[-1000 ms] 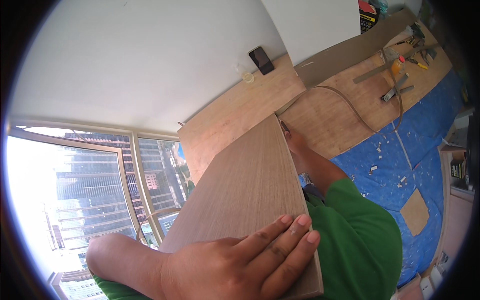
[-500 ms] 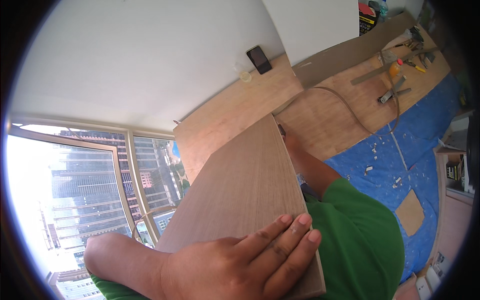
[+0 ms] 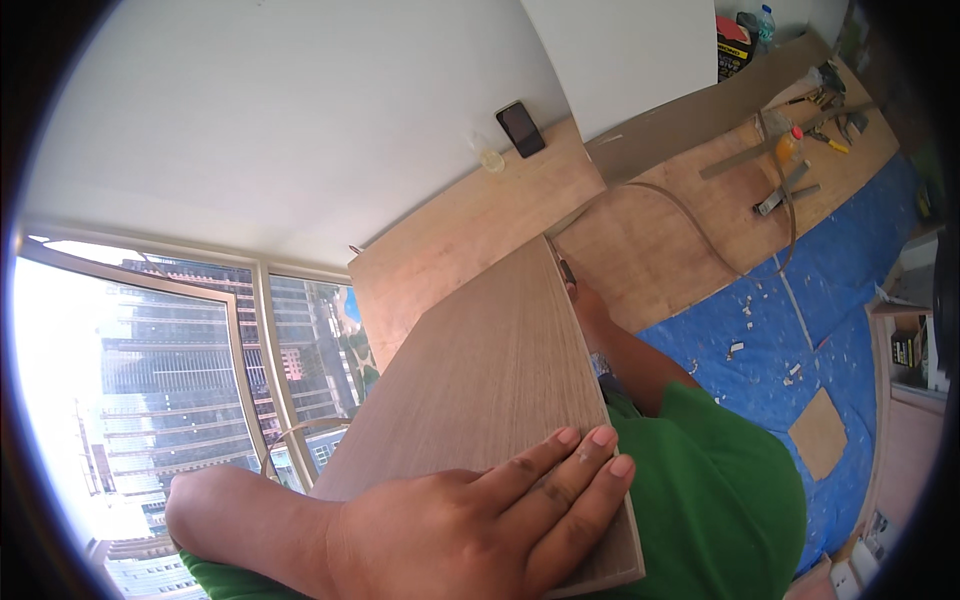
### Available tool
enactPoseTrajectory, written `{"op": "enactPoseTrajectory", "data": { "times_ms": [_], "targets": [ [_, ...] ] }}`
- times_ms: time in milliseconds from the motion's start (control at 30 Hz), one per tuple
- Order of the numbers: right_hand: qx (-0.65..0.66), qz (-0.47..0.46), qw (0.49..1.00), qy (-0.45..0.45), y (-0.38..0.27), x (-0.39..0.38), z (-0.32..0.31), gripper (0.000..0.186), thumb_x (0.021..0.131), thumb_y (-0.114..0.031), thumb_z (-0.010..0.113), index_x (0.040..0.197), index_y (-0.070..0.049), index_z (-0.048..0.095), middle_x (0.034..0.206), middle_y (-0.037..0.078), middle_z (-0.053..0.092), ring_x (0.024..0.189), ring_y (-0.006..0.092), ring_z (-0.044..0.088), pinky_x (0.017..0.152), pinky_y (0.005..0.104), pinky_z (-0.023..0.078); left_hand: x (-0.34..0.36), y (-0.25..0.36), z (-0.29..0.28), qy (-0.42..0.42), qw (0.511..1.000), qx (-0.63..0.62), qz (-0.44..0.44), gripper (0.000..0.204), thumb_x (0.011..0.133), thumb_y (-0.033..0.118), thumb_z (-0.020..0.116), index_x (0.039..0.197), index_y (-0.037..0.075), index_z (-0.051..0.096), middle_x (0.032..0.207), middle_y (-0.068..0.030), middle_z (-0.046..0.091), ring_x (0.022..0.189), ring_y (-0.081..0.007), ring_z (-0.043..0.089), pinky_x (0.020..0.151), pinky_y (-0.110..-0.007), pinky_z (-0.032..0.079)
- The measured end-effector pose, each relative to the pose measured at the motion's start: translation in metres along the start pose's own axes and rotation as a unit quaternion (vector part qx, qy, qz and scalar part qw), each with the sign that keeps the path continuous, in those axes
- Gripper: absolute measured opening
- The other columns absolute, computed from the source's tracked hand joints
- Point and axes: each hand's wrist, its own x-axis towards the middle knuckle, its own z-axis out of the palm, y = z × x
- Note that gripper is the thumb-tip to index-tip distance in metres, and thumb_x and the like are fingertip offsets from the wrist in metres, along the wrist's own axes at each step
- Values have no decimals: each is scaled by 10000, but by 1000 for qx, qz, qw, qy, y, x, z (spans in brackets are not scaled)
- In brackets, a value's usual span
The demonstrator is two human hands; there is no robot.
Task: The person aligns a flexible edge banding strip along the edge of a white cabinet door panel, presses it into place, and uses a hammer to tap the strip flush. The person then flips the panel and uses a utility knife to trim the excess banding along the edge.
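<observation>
a pale plywood bench (image 3: pixel 450 250) runs along the wall. near its back edge stand a dark phone (image 3: pixel 520 129) and a small clear cup (image 3: pixel 491 161). a thin brown strip (image 3: pixel 690 216) loops across and past the front edge. farther right are a flat strip (image 3: pixel 735 163), an orange bottle (image 3: pixel 788 147), a metal tool (image 3: pixel 773 201) and jumbled hand tools. white scraps (image 3: pixel 736 350) and a tan piece (image 3: pixel 818 434) lie on the blue floor sheet (image 3: pixel 700 330).
</observation>
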Motion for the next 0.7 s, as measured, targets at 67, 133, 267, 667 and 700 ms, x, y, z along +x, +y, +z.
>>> {"op": "enactPoseTrajectory", "data": {
  "times_ms": [67, 133, 267, 667, 700],
  "targets": [
    [14, -32, 999, 27, 9, 17, 9, 424, 1068, -330, 396, 1222, 18, 581, 1028, 304, 679, 994, 494, 646, 871, 570, 493, -4, -6, 14, 40, 998, 27, 27, 647, 1014, 363, 457, 1327, -202, 495, 1233, -386, 611, 1051, -441, 704, 657, -380, 642],
    [6, -40, 998, 38, 11, 37, 16, 432, 1070, -334, 396, 1235, 19, 582, 1053, 300, 678, 1020, 489, 641, 888, 564, 490, -3, -4, 15, 55, 998, 29, 31, 632, 995, 333, 486, 1332, -201, 490, 1241, -384, 609, 1056, -438, 703, 658, -377, 641],
    [-30, -34, 999, 23, 15, 55, 22, 433, 1074, -334, 393, 1245, 15, 583, 1109, 289, 672, 1076, 470, 632, 922, 554, 481, 0, -2, 9, 30, 999, 16, 13, 610, 961, 286, 531, 1334, -195, 492, 1240, -374, 616, 1061, -429, 705, 650, -372, 640],
    [-65, -33, 997, 9, 14, 55, 22, 425, 1076, -319, 393, 1205, 18, 617, 1127, 266, 675, 1072, 451, 638, 915, 540, 488, 0, -2, 9, 49, 999, 18, 9, 571, 994, 286, 503, 1323, -180, 521, 1218, -364, 632, 1060, -420, 708, 638, -371, 644],
    [-64, -27, 998, 4, 16, 55, 22, 421, 1075, -315, 395, 1201, 21, 614, 1122, 269, 674, 1068, 451, 639, 912, 541, 488, 0, -2, 10, 55, 998, 20, 13, 570, 996, 288, 501, 1321, -180, 523, 1214, -364, 634, 1059, -420, 708, 638, -371, 644]
  ]
}}
